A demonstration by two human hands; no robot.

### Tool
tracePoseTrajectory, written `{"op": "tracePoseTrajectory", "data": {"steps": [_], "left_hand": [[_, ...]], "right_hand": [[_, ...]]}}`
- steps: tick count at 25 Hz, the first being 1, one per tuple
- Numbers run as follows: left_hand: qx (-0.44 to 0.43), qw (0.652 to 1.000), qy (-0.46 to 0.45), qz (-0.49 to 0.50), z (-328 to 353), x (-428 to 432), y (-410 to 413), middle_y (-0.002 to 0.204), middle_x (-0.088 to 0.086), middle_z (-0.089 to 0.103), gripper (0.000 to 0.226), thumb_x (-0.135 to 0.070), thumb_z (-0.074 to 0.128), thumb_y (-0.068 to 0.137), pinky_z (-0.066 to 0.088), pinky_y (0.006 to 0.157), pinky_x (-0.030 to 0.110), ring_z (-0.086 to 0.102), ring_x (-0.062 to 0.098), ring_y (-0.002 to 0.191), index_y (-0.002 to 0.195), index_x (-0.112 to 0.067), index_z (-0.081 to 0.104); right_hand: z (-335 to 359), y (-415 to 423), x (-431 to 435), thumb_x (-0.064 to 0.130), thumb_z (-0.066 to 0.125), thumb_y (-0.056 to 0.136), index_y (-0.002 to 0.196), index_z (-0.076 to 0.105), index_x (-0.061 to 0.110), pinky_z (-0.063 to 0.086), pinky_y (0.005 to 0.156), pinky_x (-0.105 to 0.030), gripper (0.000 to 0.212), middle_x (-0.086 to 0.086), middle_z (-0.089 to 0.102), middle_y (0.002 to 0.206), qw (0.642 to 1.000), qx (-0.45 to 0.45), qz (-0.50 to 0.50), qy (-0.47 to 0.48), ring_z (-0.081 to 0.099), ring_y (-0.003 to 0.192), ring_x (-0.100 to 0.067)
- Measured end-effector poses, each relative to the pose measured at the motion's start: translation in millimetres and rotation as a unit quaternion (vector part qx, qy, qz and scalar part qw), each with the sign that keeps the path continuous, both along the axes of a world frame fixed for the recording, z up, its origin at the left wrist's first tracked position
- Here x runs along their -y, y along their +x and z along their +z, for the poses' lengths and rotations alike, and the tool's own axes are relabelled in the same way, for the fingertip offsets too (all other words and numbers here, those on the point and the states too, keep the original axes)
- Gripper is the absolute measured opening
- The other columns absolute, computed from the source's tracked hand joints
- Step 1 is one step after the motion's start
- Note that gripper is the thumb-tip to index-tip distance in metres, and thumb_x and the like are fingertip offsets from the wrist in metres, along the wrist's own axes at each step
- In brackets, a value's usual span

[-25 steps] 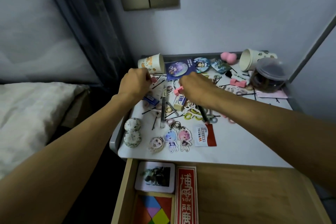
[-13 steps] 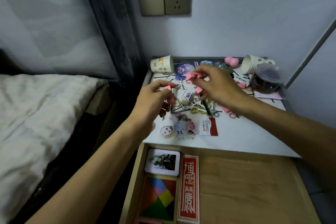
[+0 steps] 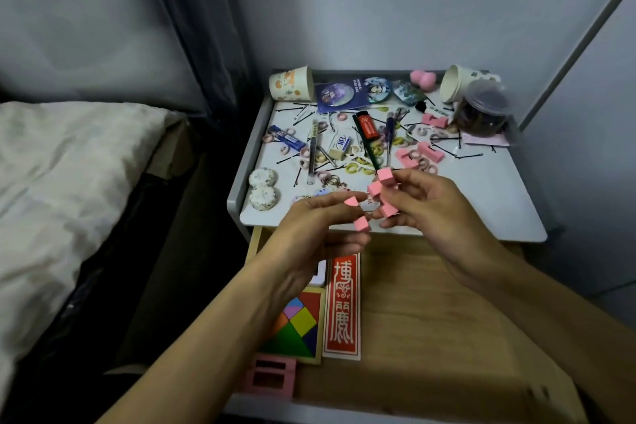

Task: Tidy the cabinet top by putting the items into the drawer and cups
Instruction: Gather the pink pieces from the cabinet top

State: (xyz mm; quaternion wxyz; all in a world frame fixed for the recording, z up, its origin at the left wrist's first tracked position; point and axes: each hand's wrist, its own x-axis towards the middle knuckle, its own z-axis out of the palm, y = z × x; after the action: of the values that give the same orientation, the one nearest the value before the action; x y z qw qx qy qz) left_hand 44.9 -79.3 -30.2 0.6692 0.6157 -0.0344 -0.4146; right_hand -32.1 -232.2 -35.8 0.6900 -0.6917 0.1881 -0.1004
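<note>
My left hand point(image 3: 316, 227) pinches a pink U-shaped foam piece point(image 3: 360, 223) above the cabinet's front edge. My right hand point(image 3: 426, 203) grips other pink foam pieces point(image 3: 382, 182) close beside it. The white cabinet top point(image 3: 481, 196) is strewn with hair pins, small hair rings, pens, an eraser point(image 3: 340, 145), a lighter point(image 3: 367, 124) and more pink pieces point(image 3: 420, 155). Two paper cups lie on their sides at the back, one left point(image 3: 292, 83), one right point(image 3: 461, 83). The open wooden drawer point(image 3: 433, 313) lies below my hands.
A clear jar point(image 3: 485, 110) with dark contents stands back right, and badges point(image 3: 344, 95) line the back edge. In the drawer lie a coloured tangram point(image 3: 296, 323), a red label point(image 3: 342, 306) and a pink frame point(image 3: 270, 379). A bed point(image 3: 62, 182) lies to the left.
Both hands have lifted from the clutter with pink pieces and drawn back toward me, over the cabinet's front edge. The view has pulled back, showing more of the drawer.
</note>
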Motion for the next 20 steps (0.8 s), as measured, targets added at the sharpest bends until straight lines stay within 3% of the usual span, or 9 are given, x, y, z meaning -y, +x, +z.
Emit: {"op": "tracePoseTrajectory", "data": {"steps": [6, 12, 20], "left_hand": [[-0.032, 0.998, -0.057, 0.019, 0, 4, 7, 0.100, 0.021, 0.072, 0.022, -0.009, 0.058, 0.095, 0.061, 0.065, 0.029, 0.073, 0.032, 0.075, 0.114, -0.002, 0.067], [0.034, 0.999, -0.020, 0.014, -8, 5, 8, 0.085, 0.016, 0.071, 0.012, -0.012, 0.067, 0.088, 0.058, 0.062, 0.023, 0.069, 0.020, 0.067, 0.093, -0.001, 0.069], [0.071, 0.997, -0.004, -0.005, -12, 3, 3, 0.075, 0.014, 0.071, 0.013, -0.012, 0.066, 0.087, 0.057, 0.061, 0.020, 0.066, 0.015, 0.062, 0.091, -0.003, 0.074]], "right_hand": [[0, 6, 3, 0.006, 0.059, 0.094, 0.105, 0.067, 0.011, 0.060, 0.073, -0.030, 0.015, -0.007, 0.074, 0.090, 0.999, 0.022, -0.030, 0.013, 0.072, 0.079, -0.020], [-4, 2, 2, 0.011, 0.066, 0.089, 0.109, 0.070, 0.011, 0.058, 0.069, -0.028, 0.020, -0.001, 0.075, 0.091, 0.995, 0.003, 0.008, -0.102, 0.072, 0.081, -0.012], [-6, -5, 2, 0.014, 0.069, 0.087, 0.103, 0.072, 0.014, 0.056, 0.064, -0.024, 0.016, 0.000, 0.074, 0.083, 0.991, 0.004, 0.035, -0.130, 0.072, 0.077, -0.011]]}}
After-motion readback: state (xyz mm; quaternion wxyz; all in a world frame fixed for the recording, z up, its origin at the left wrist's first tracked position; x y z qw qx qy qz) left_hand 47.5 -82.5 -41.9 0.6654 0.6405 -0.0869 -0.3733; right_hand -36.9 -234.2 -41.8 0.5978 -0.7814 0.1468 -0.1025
